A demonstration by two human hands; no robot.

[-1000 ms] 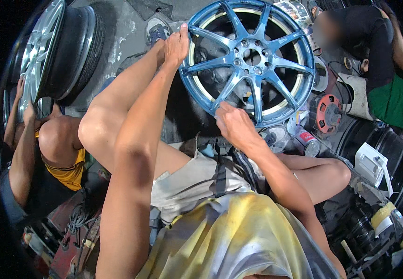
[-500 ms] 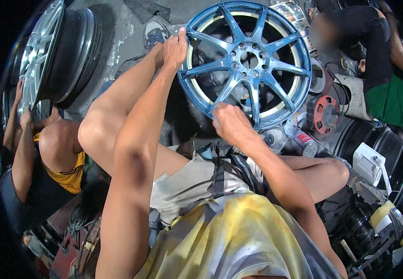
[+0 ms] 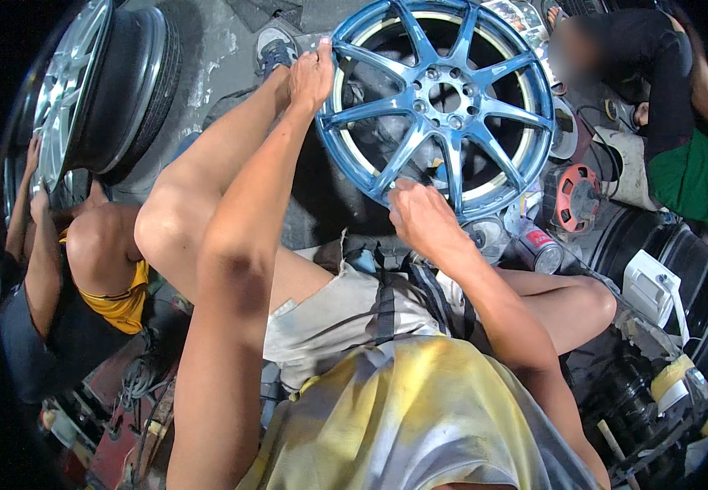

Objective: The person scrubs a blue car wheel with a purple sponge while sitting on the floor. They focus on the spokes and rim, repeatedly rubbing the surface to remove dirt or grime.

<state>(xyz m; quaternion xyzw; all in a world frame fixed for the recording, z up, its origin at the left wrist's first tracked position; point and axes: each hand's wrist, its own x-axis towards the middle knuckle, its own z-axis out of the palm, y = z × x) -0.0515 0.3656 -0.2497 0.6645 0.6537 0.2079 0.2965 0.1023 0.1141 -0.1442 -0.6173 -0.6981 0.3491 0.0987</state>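
A blue multi-spoke wheel rim [image 3: 444, 65] stands in front of me, its face turned toward me, with bare silvery patches round the hub and along the spokes. My left hand [image 3: 311, 77] grips its outer edge at the upper left, fingers wrapped behind and thumb up. At the lower edge, my right hand [image 3: 429, 214] is closed against the lip beside the foot of a spoke. Its fingertips are curled out of sight, and whatever they may pinch is hidden.
A silver wheel with a tyre [image 3: 129, 90] stands at the left beside another person's arms. Right of my rim are a can [image 3: 540, 247], a red-orange reel [image 3: 574, 198] and a white box-like part [image 3: 649, 287]. Another person crouches at upper right; dark wheel barrels [image 3: 672, 261] lie below.
My right hand has slid a little to the right along the lower lip. The rim has shifted slightly right and up, while my left hand keeps its grip.
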